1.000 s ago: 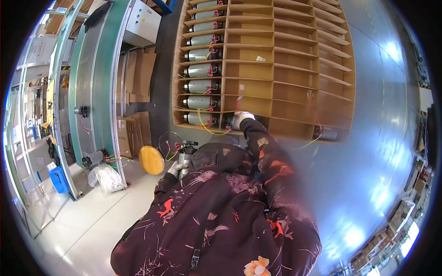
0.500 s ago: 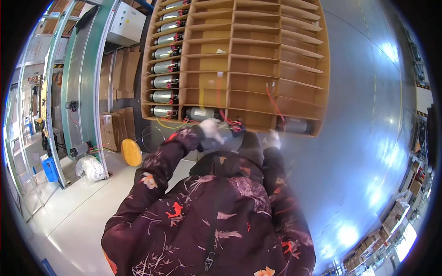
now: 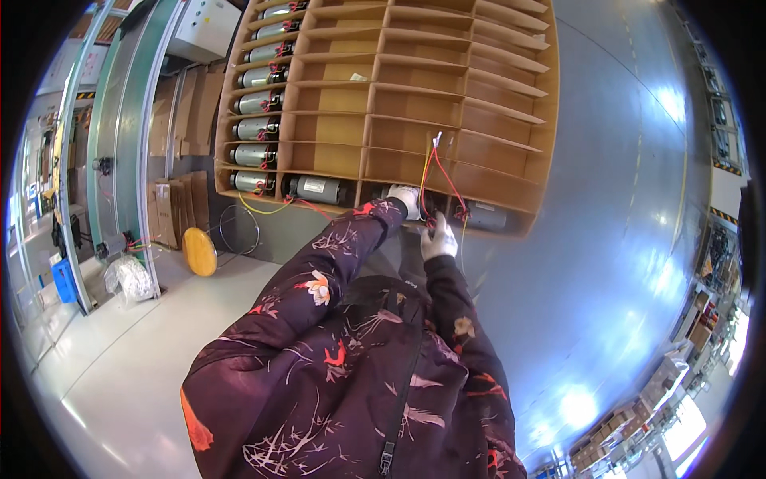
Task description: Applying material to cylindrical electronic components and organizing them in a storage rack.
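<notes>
My left hand, in a white glove, reaches into the third compartment of the nearest row, fingers wrapped round a motor mostly hidden beneath it. Red and yellow wires stand up beside that hand. My right hand, also gloved, is just right of it at the box's near edge, fingers closed on the lower part of the wires. To the left, a grey cylindrical motor lies in the second compartment. Another grey motor lies in the compartment on the right, its red leads toward my right hand.
The large cardboard box has thin dividers. Several silver motors fill its left column. A green conveyor, flattened cardboard, a round wooden stool top and a plastic bag are at the left.
My left hand has moved right and into the third compartment with the motor. My right hand has moved left from the right-hand motor to the wires. The view has shifted slightly.
</notes>
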Motion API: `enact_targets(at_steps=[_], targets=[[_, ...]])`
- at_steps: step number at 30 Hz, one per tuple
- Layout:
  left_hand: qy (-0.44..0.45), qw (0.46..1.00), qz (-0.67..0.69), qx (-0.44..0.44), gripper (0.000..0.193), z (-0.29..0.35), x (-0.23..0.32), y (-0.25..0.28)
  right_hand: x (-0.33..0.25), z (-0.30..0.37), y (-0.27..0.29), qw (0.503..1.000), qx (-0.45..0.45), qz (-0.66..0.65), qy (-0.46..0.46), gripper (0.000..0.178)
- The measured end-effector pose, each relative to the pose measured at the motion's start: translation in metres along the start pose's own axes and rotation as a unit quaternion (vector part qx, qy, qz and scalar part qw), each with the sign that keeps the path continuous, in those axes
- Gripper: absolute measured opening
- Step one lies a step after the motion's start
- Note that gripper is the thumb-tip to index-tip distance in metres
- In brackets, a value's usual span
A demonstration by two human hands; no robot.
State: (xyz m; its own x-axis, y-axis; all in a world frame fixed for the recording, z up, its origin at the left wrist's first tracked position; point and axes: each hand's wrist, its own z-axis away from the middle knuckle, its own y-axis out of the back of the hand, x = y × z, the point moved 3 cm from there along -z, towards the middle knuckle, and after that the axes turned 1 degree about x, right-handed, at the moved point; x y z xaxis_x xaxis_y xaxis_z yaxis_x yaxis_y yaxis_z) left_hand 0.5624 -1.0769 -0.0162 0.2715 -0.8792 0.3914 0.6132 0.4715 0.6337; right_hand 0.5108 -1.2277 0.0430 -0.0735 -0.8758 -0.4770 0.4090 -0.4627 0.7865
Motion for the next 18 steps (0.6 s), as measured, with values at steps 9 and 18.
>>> enact_targets(at_steps=[9, 18], targets=[[-0.040, 0.956, 0.053, 0.284, 0.063, 0.091, -0.066, -0.051, -0.032, -0.018, -0.111, 0.965, 0.001, 0.252, 0.072, 0.081], [-0.082, 0.969, -0.098, 0.213, 0.056, 0.127, -0.048, -0.052, -0.038, -0.003, -0.081, 0.933, -0.173, 0.246, 0.199, 0.065]])
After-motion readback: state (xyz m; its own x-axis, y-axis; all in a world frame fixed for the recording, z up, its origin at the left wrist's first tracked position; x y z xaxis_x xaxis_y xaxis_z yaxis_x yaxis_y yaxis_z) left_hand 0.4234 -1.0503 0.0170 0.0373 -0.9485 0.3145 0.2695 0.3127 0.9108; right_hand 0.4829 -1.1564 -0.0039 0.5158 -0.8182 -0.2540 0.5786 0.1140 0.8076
